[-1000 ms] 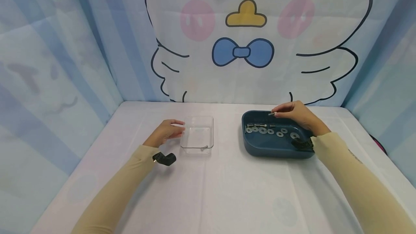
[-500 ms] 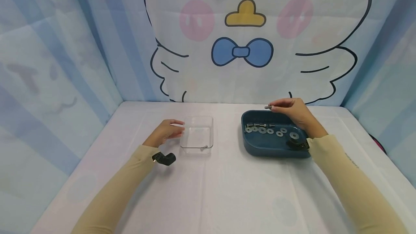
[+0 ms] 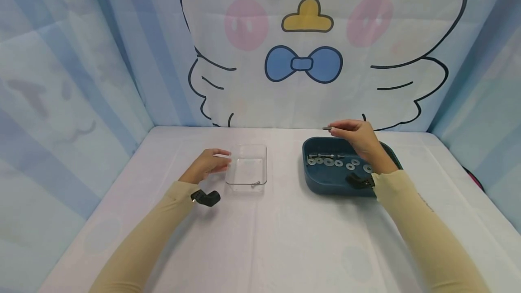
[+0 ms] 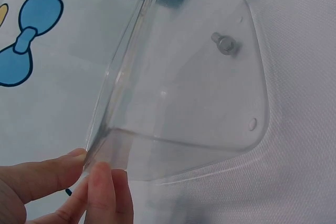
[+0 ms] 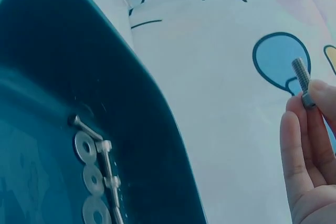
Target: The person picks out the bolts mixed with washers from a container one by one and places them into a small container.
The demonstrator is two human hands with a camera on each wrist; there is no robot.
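My right hand point(image 3: 358, 139) pinches a silvery bolt point(image 5: 301, 74) by its head between thumb and fingers, threaded end pointing away. In the head view the hand is above the back of a dark blue tray point(image 3: 342, 186), with the bolt over its rear left. My left hand point(image 3: 209, 165) grips the left wall of a clear plastic box point(image 4: 178, 148) with thumb and fingertips. One bolt point(image 4: 226, 44) lies on the box's floor, near the front right corner in the head view. Inside the tray, several bolts point(image 5: 107, 163) lie in a row beside several flat washers point(image 5: 93, 179).
A white cloth point(image 3: 260, 238) covers the table, and the box stands on it left of the tray. Behind the table hangs a curtain point(image 3: 301, 98) with a cartoon print. A black wrist strap device point(image 3: 206, 198) hangs under the left sleeve.
My right hand has risen out of the tray and moved left with the bolt, now over the tray's back edge. My left hand and the box have stayed in place.
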